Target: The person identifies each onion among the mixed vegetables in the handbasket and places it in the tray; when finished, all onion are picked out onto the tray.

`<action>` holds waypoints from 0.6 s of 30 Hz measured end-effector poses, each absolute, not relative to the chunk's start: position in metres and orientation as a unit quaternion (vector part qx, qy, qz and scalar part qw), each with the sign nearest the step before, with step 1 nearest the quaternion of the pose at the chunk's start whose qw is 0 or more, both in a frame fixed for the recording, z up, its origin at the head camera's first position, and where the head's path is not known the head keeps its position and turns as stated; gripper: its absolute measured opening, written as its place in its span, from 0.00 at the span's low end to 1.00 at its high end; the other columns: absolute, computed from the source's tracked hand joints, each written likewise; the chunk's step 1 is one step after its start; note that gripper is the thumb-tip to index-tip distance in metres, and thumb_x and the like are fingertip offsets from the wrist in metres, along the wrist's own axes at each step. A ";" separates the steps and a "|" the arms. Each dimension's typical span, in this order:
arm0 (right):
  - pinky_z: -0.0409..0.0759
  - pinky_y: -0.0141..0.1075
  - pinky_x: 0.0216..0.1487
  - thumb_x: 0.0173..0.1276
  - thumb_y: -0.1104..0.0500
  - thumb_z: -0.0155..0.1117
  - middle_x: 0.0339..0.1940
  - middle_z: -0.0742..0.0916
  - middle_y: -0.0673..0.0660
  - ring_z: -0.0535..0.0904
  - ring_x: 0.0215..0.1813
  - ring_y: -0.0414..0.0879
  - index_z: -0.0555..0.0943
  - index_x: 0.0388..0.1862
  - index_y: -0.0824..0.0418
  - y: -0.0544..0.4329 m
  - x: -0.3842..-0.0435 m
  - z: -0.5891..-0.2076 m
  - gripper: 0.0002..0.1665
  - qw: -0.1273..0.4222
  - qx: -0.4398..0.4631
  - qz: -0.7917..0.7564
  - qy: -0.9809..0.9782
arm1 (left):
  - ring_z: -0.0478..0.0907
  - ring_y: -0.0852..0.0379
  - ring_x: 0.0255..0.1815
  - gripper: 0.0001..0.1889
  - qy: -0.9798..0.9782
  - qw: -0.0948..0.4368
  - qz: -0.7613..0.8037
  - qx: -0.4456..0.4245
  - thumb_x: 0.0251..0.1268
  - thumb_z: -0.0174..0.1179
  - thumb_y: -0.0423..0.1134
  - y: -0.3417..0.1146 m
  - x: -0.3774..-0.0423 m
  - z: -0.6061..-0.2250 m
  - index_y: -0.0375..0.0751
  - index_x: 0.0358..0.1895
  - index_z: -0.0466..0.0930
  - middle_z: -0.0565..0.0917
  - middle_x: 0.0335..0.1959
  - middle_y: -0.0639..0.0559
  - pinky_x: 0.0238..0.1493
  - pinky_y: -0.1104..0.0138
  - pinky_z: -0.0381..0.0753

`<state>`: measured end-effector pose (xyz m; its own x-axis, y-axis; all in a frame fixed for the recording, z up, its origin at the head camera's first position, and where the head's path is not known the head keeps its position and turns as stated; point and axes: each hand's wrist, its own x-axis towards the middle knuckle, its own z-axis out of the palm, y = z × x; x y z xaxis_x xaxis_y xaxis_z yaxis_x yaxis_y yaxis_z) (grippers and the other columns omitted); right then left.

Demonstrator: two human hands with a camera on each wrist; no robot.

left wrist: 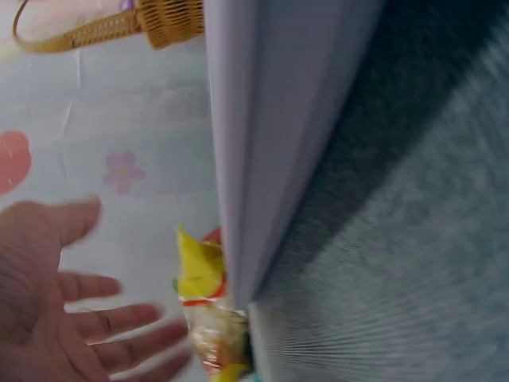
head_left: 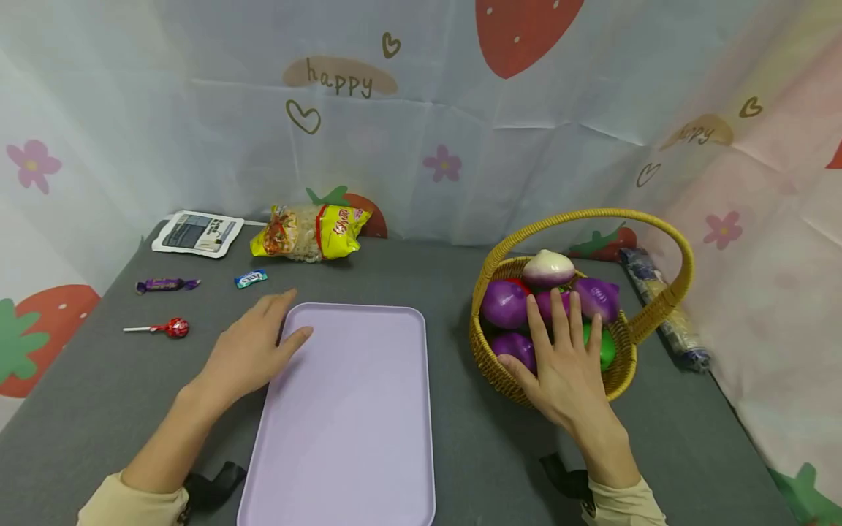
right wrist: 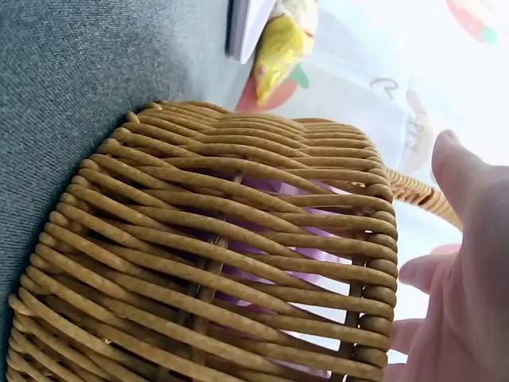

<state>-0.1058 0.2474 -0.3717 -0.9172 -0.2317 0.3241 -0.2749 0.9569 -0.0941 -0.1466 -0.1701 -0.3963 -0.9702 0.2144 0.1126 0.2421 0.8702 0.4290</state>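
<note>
My right hand is spread over the near side of a yellow wicker basket, fingers straight above its contents. Inside lie several purple onion-like vegetables, a white-and-purple one and a green pepper-like piece. Whether the fingers touch any of them I cannot tell. The right wrist view shows the basket's woven side with the hand beyond its rim. Over the upper left edge of a pale lilac tray is my left hand, its fingers extended and holding nothing.
Left of the tray lie a red lollipop, a purple wrapped candy and a small blue candy. Behind are a white packet and a yellow noodle bag. A long clear-wrapped pack lies right of the basket. A printed curtain borders the table.
</note>
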 end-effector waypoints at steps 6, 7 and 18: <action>0.40 0.67 0.75 0.71 0.34 0.52 0.78 0.59 0.68 0.43 0.81 0.66 0.53 0.79 0.55 0.249 -0.104 -0.368 0.46 0.179 0.124 0.092 -0.972 | 0.78 0.57 0.25 0.16 -0.926 -0.039 -0.371 -0.060 0.73 0.51 0.43 -0.182 -0.159 -0.410 0.31 0.48 0.77 0.83 0.28 0.46 0.29 0.64 0.76; 0.42 0.67 0.75 0.71 0.36 0.52 0.77 0.61 0.68 0.46 0.80 0.66 0.54 0.79 0.56 0.250 -0.104 -0.368 0.46 0.190 0.125 0.097 -0.969 | 0.78 0.59 0.23 0.16 -0.919 -0.057 -0.386 -0.057 0.73 0.51 0.43 -0.184 -0.161 -0.414 0.31 0.47 0.77 0.82 0.25 0.48 0.26 0.66 0.76; 0.65 0.61 0.68 0.66 0.52 0.65 0.66 0.75 0.70 0.69 0.67 0.66 0.66 0.72 0.65 0.260 -0.115 -0.350 0.38 0.264 0.170 0.102 -0.944 | 0.79 0.65 0.20 0.20 -0.822 -0.177 -0.541 -0.038 0.74 0.53 0.41 -0.214 -0.177 -0.447 0.23 0.53 0.72 0.80 0.28 0.52 0.25 0.70 0.82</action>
